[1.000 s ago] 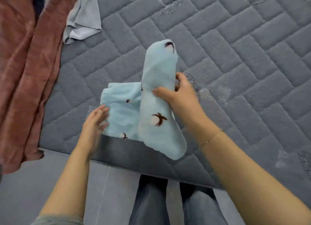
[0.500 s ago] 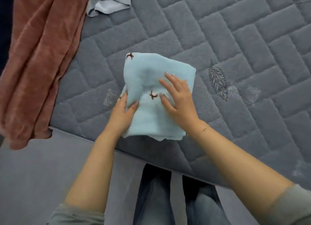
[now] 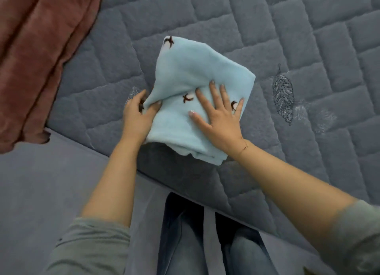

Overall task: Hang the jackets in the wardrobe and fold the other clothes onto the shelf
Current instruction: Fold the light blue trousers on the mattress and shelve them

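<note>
A light blue fleece garment (image 3: 195, 69) with small brown bird prints lies folded into a thick bundle near the front edge of the grey quilted bed (image 3: 308, 38). My left hand (image 3: 137, 114) grips its left edge, the thumb over the fold and the fingers tucked under it. My right hand (image 3: 220, 114) lies flat on top of the bundle, fingers spread and straight, pressing it down.
A rust-red plush garment (image 3: 35, 54) hangs over the bed's left corner down to the grey floor (image 3: 41, 182). My legs in blue jeans (image 3: 185, 233) stand against the bed's front edge. An embroidered leaf (image 3: 282, 93) marks the quilt to the right.
The raised part of the blue garment has been folded down into a compact bundle. My right hand went from holding the cloth to pressing flat on it, and my left hand took the left edge.
</note>
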### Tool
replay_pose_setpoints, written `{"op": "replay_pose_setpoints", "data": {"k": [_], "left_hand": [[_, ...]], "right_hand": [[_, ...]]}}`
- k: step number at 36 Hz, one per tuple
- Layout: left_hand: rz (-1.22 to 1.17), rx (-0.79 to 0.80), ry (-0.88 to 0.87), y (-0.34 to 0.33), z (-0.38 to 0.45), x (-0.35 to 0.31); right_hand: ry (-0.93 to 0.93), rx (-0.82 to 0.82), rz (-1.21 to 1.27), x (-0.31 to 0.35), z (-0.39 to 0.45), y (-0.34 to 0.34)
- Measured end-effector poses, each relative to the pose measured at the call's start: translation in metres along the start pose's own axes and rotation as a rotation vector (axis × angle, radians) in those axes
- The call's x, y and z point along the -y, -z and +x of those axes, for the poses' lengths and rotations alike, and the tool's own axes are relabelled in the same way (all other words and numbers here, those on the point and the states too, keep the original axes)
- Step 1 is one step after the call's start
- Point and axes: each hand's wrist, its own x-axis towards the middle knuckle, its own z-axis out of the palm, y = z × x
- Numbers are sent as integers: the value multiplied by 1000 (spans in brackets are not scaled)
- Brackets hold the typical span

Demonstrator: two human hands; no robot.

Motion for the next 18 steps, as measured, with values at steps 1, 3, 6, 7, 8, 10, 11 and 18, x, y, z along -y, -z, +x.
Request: {"op": "replay_pose_setpoints", "data": {"k": [1, 3, 6, 7, 8, 10, 11, 18], "left_hand": [[2, -110, 35, 0, -10, -1], [-108, -306, 73, -2, -41, -5], [-204, -549, -7, -12, -95, -15], [-237, -614, -23, -18, -113, -17], [-291, -657, 0, -27, -128, -19], [-454, -659, 121, -51, -151, -22], [-555, -610, 176, -65, -157, -23], [-628, -518, 132, -154, -138, -48]], "right_hand": [[10, 3, 72, -2, 0, 11], [68, -89, 178, -8, 0, 35], [160, -266, 234, -22, 16, 68], [157, -265, 239, -28, 25, 77], [145, -230, 246, -33, 37, 85], [88, -56, 329, -44, 63, 98], [31, 57, 407, -47, 75, 103], [-168, 470, 530, -73, 98, 82]]}}
